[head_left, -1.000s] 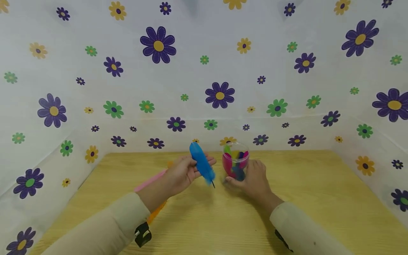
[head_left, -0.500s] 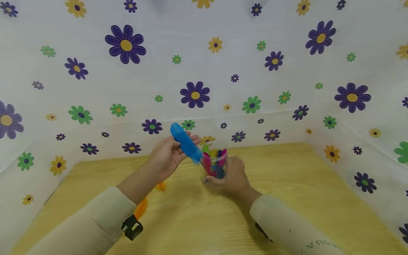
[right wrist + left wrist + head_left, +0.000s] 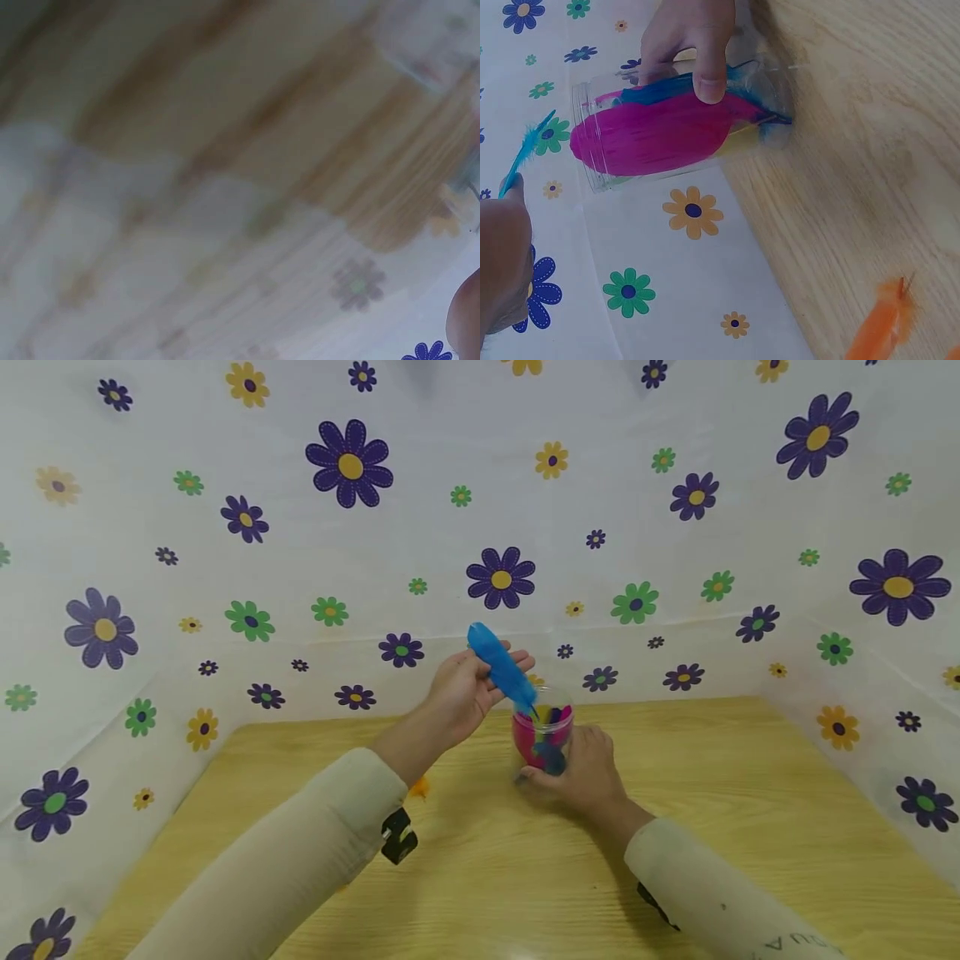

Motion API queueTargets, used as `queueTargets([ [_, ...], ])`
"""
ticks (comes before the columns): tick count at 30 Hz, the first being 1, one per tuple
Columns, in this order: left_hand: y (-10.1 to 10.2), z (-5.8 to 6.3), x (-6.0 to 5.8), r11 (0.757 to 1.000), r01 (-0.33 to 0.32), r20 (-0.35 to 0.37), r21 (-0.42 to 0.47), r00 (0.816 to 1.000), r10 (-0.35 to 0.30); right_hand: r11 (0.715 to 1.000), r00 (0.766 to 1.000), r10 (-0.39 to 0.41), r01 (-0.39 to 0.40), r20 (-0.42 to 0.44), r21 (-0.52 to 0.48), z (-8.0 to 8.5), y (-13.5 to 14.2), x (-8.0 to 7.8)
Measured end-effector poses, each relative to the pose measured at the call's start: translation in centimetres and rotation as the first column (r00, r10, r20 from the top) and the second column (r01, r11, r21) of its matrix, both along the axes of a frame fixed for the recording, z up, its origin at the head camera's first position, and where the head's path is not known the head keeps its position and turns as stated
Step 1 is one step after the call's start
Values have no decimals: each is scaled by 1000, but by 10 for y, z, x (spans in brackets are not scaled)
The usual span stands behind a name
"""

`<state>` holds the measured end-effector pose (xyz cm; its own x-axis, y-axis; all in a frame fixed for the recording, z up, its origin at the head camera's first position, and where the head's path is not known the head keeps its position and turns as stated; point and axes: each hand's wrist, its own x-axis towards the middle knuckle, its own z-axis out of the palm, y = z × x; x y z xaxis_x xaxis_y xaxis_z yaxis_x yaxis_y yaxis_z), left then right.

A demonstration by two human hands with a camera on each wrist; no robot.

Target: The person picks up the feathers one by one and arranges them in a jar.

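My left hand (image 3: pixel 463 697) pinches a blue feather (image 3: pixel 501 667) between thumb and fingers. The feather slants down to the right, its quill tip at the mouth of a clear plastic jar (image 3: pixel 519 739). Around the jar's lower right side, my right hand (image 3: pixel 588 774) holds it on the table. Inside stand several feathers; the left wrist view shows a magenta feather (image 3: pixel 656 135) and a dark blue feather (image 3: pixel 660 88) through the wall. In that view the blue feather (image 3: pixel 526 150) is apart from the jar's rim.
An orange feather (image 3: pixel 877 326) lies on the wooden table (image 3: pixel 465 877), partly hidden by the left forearm in the head view. A white flower-print cloth (image 3: pixel 420 543) stands behind and on both sides. The right wrist view is mostly blurred.
My left hand has moved up and toward the jar, bringing the blue feather's quill to its mouth. The right hand keeps its hold on the jar. The head view has shifted.
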<state>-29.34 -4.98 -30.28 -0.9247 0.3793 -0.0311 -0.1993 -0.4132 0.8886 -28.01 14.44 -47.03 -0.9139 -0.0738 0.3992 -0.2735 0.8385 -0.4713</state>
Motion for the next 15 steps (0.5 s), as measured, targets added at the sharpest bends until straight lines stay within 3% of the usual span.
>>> queueTargets([
  [8, 13, 3, -12, 997, -18, -26, -76, 1000, 16, 999, 1000, -10, 10, -4, 35, 2, 2, 2],
  [15, 23, -2, -17, 981, -58, -47, -187, 998, 51, 999, 999, -23, 22, 25, 44, 3, 0, 1],
])
